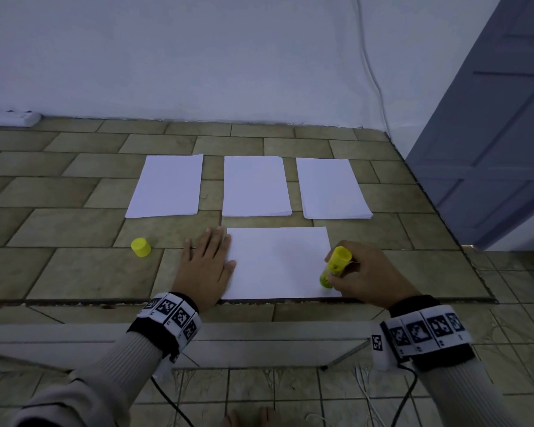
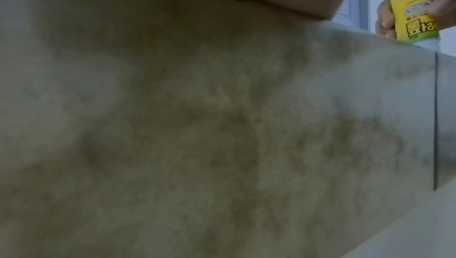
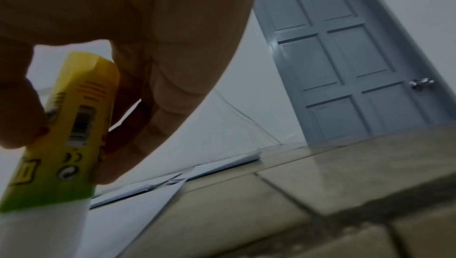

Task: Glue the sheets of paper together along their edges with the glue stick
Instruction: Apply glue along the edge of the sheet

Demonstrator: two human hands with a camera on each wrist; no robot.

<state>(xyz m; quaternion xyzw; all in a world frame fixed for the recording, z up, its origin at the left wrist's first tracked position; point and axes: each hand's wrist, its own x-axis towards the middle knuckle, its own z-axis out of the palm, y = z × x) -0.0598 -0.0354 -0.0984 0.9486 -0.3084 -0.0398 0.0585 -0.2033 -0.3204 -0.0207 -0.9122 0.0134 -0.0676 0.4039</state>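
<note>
- A tiled floor meets a white wall; a grey panelled door stands at the right.
- Three paper stacks lie in a row, a single sheet nearer.
- The left hand lies flat, fingers straight, on the sheet's left edge.
- The right hand grips the glue stick, tip on the sheet's near right corner.
- A yellow cap sits to the left.
</note>
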